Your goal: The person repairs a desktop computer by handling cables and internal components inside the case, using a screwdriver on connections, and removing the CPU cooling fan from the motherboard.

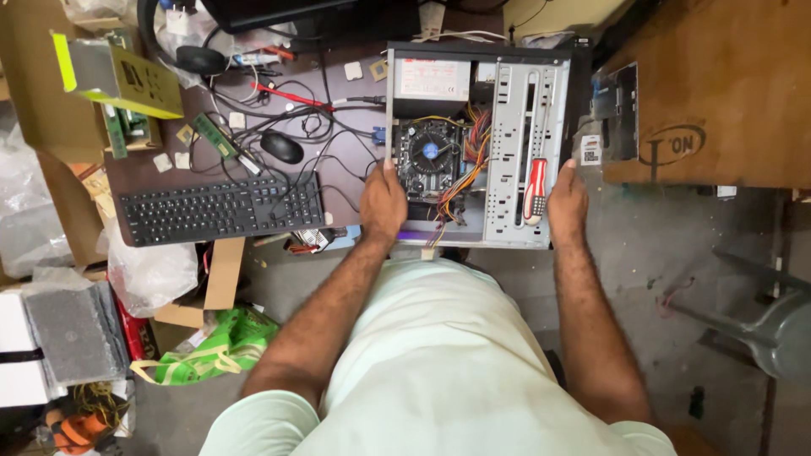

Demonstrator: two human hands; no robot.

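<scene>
An open desktop computer case [507, 135] lies on its side at the desk's front edge, showing the power supply [432, 80], a fan-topped motherboard [429, 156] and coloured wires [469, 165]. My left hand [384, 203] grips the case's left edge near the front. My right hand [568, 203] grips its right edge. A red-and-white-handled screwdriver [535, 190] rests inside the case on the metal drive bay, just left of my right hand.
A black keyboard [221, 209], a black mouse [281, 147], memory sticks [215, 137] and tangled cables lie left of the case. Cardboard boxes [718, 84] stand right and left. Bags, foam and a green sack [224, 346] crowd the floor at left; a metal stool [777, 329] stands right.
</scene>
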